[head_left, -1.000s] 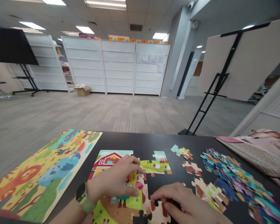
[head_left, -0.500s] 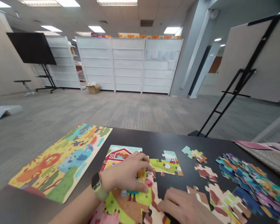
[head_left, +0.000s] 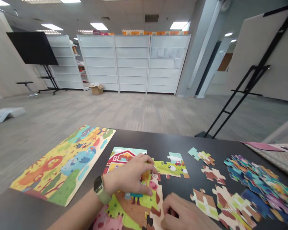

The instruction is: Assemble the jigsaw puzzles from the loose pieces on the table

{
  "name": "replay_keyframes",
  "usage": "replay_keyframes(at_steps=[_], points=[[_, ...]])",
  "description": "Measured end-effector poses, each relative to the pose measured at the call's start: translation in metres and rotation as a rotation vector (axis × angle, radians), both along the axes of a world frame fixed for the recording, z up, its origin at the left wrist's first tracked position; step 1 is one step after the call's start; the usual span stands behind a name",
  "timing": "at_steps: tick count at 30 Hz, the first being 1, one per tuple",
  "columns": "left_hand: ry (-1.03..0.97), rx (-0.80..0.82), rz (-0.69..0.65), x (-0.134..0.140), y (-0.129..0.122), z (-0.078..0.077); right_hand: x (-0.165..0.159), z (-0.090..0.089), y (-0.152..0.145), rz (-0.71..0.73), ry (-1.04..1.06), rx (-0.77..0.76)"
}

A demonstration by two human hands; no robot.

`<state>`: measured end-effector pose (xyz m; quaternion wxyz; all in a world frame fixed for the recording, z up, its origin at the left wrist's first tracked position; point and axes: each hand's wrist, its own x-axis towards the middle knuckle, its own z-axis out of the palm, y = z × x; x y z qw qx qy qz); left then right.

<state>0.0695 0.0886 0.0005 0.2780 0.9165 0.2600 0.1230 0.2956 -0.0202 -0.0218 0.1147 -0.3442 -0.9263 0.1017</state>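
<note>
Resting on the partly joined farm jigsaw, flat and brightly printed (head_left: 129, 209), the left hand (head_left: 135, 174) has its fingers loosely arched, thumb held well away from them, covering the middle of the picture. Smartwatch with black face and pale green strap (head_left: 102, 190) on that wrist. Jigsaw lies flat on the matte black table (head_left: 139, 135), near the person; red barn at top, brown-and-cream cow down the right side, pink pig at lower left.

Right hand (head_left: 184, 212) at the jigsaw's lower right edge, fingers curled in, tips by the cow section; cannot tell if it pinches a piece.

Green strip with sheep and a red tractor (head_left: 174, 168) at upper right of the jigsaw; join by the left fingers is hidden. Loose to the right: small teal, yellow and brown piece group (head_left: 202, 155), brown-and-cream knobbed piece (head_left: 213, 174) just below it, brown piece with white fence (head_left: 205, 204) near the right hand, overlapping cream, brown and green pieces (head_left: 232, 206) beside that.

Heap of blue, teal and purple pieces (head_left: 266, 183) further right, pink-edged beige patterned fabric (head_left: 276, 156) beyond it. Yellow board printed with orange and blue animals (head_left: 62, 166) at far left, apart from the jigsaw.
</note>
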Motion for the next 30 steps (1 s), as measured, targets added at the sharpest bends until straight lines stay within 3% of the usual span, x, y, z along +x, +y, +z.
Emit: replay_keyframes(at_steps=[5, 7, 9, 13, 17, 23, 30], points=[[0.002, -0.09, 0.049, 0.001, -0.002, -0.003, 0.005, 0.005, -0.008, 0.031, -0.048, -0.07], [0.02, -0.126, 0.059, 0.001, -0.001, -0.005, 0.012, 0.01, -0.019, -0.023, -0.03, -0.101], [0.04, -0.149, 0.065, 0.002, -0.001, -0.005, 0.023, 0.018, -0.03, -0.125, -0.013, -0.148], [0.05, -0.167, 0.069, 0.003, -0.004, -0.001, 0.059, 0.034, -0.045, -0.461, 0.126, -0.187], [0.048, -0.196, 0.096, 0.002, -0.008, 0.002, 0.093, 0.033, -0.051, -0.703, 0.203, -0.124], [0.011, -0.194, 0.07, 0.0, -0.009, 0.001, 0.085, 0.026, -0.063, -0.739, 0.164, -0.193], [-0.058, -0.115, 0.02, -0.002, -0.005, -0.004, 0.071, 0.023, -0.075, -0.747, 0.111, -0.101]])
